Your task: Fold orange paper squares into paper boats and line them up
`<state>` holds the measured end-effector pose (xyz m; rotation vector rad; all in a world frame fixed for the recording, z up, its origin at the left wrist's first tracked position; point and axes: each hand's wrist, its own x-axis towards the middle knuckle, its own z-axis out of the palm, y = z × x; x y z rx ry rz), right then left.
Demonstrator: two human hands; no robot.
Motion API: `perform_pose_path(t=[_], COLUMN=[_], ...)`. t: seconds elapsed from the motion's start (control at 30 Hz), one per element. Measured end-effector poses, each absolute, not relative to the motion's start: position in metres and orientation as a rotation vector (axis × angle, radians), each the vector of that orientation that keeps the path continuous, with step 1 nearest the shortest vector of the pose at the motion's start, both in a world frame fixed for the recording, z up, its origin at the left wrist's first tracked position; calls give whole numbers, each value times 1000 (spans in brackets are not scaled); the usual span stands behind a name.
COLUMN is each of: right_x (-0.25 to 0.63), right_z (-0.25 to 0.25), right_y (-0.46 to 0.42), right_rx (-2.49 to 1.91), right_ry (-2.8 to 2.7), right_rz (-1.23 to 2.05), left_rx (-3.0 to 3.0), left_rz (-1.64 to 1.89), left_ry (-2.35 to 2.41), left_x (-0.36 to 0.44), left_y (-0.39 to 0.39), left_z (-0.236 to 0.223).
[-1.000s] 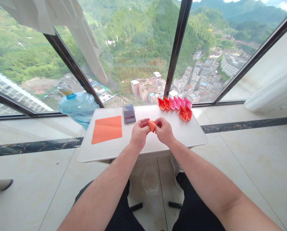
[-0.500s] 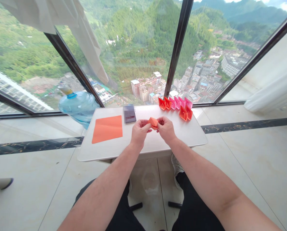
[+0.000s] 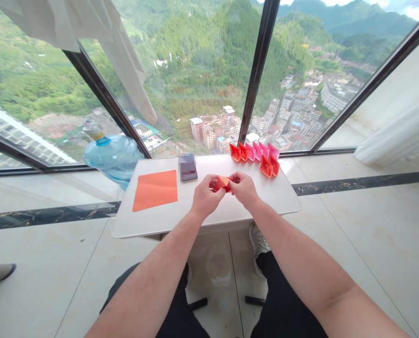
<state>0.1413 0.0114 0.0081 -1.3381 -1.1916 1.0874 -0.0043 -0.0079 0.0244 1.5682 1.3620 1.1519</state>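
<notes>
Between my hands is a small folded orange paper boat, held just above the white table. My left hand pinches its left end, with thumb in front and fingers partly behind. My right hand grips the right end between thumb and fingertips. Parts of the paper are covered by my fingers. To the left, a flat sheet of orange paper lies on the tabletop. Folded paper boats in red-orange and pink stand in rows at the far right.
A phone lies near the back edge of the white table. Left of the table stands a large blue water bottle. Tall windows with a dark frame rise behind, and a curtain hangs at left.
The orange paper between my hands has opened out wider, showing red-orange folds at its sides. My left hand has shifted round its end. The view has moved slightly.
</notes>
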Motion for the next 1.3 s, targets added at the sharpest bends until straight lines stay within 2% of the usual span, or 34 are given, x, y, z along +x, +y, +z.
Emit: perform_pose_path(t=[0.2, 0.5, 0.6, 0.8, 1.03, 1.3], right_x=[134, 134, 135, 141, 146, 139], right_z=[7, 10, 11, 9, 16, 22], right_y=[7, 3, 4, 10, 8, -1], right_rx=[-1417, -1416, -1436, -1505, -1290, -1145], right_ry=[-1349, -1408, -1440, -1423, -1363, -1600], right_rz=[827, 822, 799, 920, 1074, 781], left_rx=[1555, 1516, 1483, 1630, 1480, 1328], left_rz=[1272, 1117, 1172, 1171, 1245, 1279], left_ry=[1481, 1466, 1440, 1246, 1396, 1408], left_x=[-2, -6, -8, -10, -13, -13], left_y=[-10, -8, -8, -9, 1, 1], left_z=[20, 19, 20, 16, 12, 15])
